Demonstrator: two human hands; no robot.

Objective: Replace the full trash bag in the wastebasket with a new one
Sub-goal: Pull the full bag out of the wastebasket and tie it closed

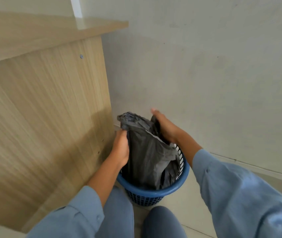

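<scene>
A dark grey trash bag [147, 157] stands up out of a blue mesh wastebasket [154, 194] on the floor, between a desk and the wall. My left hand [121, 148] grips the bag's left edge near its top. On the right, my right hand [164, 126] holds the bag's upper edge, with the fingers partly hidden behind the plastic. The bag's lower part is inside the basket and out of sight. Its top is bunched and crumpled.
A light wooden desk side panel [42, 117] stands close on the left of the basket. A pale wall [205, 74] rises right behind it. My knees [160, 222] are just in front of the basket on the tiled floor [188, 212].
</scene>
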